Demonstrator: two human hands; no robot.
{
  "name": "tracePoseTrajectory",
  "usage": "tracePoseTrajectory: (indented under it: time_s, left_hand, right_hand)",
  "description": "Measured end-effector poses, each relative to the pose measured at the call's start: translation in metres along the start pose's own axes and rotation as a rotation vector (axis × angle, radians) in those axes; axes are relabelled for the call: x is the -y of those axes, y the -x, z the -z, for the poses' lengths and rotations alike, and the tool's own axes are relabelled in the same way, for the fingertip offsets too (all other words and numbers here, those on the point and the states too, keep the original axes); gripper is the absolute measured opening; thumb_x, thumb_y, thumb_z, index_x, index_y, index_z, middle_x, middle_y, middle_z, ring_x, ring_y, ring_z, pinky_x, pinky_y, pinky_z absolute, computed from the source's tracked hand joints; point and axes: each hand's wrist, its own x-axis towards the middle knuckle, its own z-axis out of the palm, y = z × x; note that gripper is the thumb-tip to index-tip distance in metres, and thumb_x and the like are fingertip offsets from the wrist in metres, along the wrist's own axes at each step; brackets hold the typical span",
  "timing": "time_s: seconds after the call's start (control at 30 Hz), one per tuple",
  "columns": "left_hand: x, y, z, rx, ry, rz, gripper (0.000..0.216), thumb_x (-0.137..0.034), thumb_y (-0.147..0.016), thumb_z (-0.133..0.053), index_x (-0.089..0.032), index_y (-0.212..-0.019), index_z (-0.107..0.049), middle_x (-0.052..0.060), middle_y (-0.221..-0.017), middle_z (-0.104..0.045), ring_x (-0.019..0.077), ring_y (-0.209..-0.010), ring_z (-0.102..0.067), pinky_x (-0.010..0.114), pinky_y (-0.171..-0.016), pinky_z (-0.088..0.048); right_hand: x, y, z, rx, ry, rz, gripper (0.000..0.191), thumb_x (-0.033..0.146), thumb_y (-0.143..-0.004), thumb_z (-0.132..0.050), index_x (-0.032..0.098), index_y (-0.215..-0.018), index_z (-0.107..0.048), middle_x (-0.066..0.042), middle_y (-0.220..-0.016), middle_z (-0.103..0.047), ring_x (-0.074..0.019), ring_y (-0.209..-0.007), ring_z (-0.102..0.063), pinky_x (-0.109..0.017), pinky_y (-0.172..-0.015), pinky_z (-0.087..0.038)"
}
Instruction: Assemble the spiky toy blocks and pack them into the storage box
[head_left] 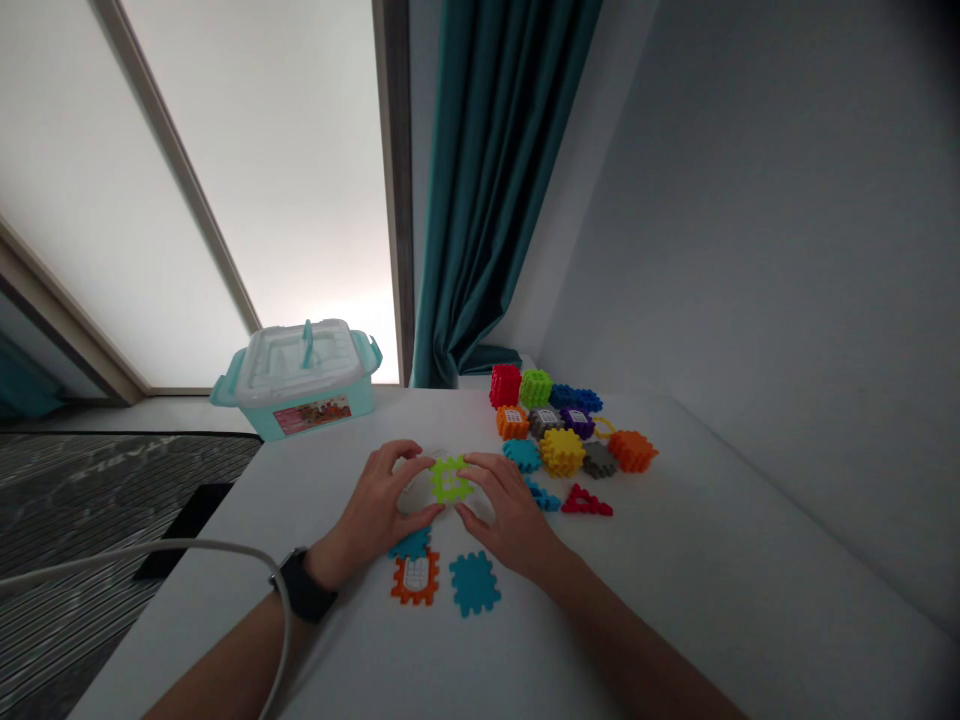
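Between my left hand [379, 500] and my right hand [504, 508] is a lime green interlocking plastic frame [450, 480], gripped by the fingers of both hands. A whitish, semi-transparent panel [411, 496] seems to lie behind it, partly hidden by my fingers. Just below my left hand are a teal notched piece [409, 544] and an orange frame with a white insert [415, 580]. A flat teal notched piece [474, 584] lies below my right hand. A small red triangular frame [585, 502] lies to its right.
Several colourful interlocking blocks [559, 425] are grouped at the far right of the white table [675, 590]. A lidded turquoise storage box [300, 380] stands at the far left corner. A cable [142, 548] runs past the black watch [304, 586] on my left wrist.
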Motion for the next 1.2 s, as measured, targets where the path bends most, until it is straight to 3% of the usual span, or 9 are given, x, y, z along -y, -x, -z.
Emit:
tracePoseTrajectory:
  time_s: [0.27,0.73,0.93,1.2]
  left_hand:
    - [-0.004,0.002,-0.005,0.008,0.057,0.006,0.043,-0.033,-0.082,-0.071,-0.022,-0.122,-0.057,0.011,-0.118,-0.056,0.0260,-0.108,-0.057,0.042,-0.093,-0.051]
    - [-0.008,-0.007,-0.013,0.100,0.014,0.055,0.041,-0.032,-0.080,-0.072,-0.022,-0.118,-0.057,0.010,-0.114,-0.058,0.0265,-0.104,-0.057,0.042,-0.090,-0.049]
    - [-0.007,-0.022,-0.014,0.146,-0.024,0.024,0.040,-0.033,-0.081,-0.071,-0.022,-0.117,-0.057,0.009,-0.113,-0.060,0.0267,-0.104,-0.058,0.042,-0.090,-0.048]
    - [-0.006,-0.053,-0.033,0.122,-0.012,-0.066,0.042,-0.031,-0.079,-0.072,-0.020,-0.116,-0.056,0.010,-0.113,-0.059,0.0271,-0.105,-0.057,0.042,-0.093,-0.047]
  right_hand:
    - [-0.002,0.001,0.001,0.017,-0.012,-0.022,0.032,0.023,-0.089,-0.062,0.023,-0.120,-0.053,-0.012,-0.132,-0.058,-0.0276,-0.124,-0.054,-0.050,-0.104,-0.048]
    - [-0.011,-0.001,0.007,0.053,-0.034,-0.065,0.033,0.021,-0.086,-0.063,0.023,-0.118,-0.053,-0.011,-0.125,-0.062,-0.0265,-0.119,-0.056,-0.050,-0.104,-0.044]
    - [-0.019,-0.002,0.015,0.041,-0.003,-0.072,0.030,0.023,-0.088,-0.062,0.024,-0.117,-0.054,-0.010,-0.124,-0.063,-0.0263,-0.119,-0.056,-0.050,-0.104,-0.044]
    - [-0.029,-0.001,0.019,-0.072,0.133,-0.137,0.029,0.026,-0.088,-0.065,0.024,-0.115,-0.057,-0.011,-0.127,-0.059,-0.0288,-0.120,-0.053,-0.051,-0.103,-0.045]
